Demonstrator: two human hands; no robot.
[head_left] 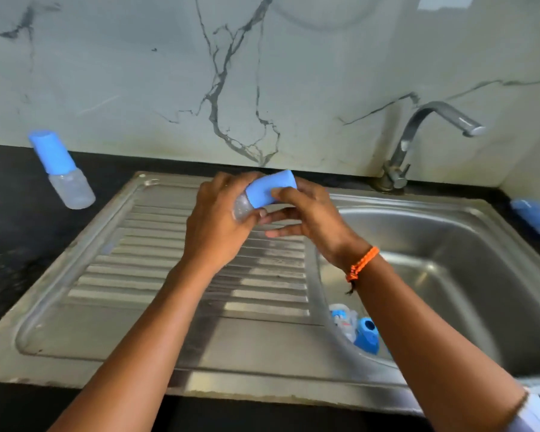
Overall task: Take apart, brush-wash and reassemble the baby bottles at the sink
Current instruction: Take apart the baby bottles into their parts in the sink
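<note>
I hold a small clear baby bottle [242, 208] tilted over the ribbed drainboard [156, 269]. My left hand [215, 226] grips its clear body. My right hand [306, 213] pinches its blue cap [268, 188] between thumb and fingers. A second capped bottle [61, 169] stands upright on the dark counter at the far left. In the sink basin [449, 275], near its front left corner, lie a blue ring part [367, 335] and clear bottle pieces [343, 319].
A steel tap [418, 135] rises behind the basin with its spout turned right. A blurred blue object [533, 213] lies on the counter at the far right. The marble wall stands behind the black counter [10, 232].
</note>
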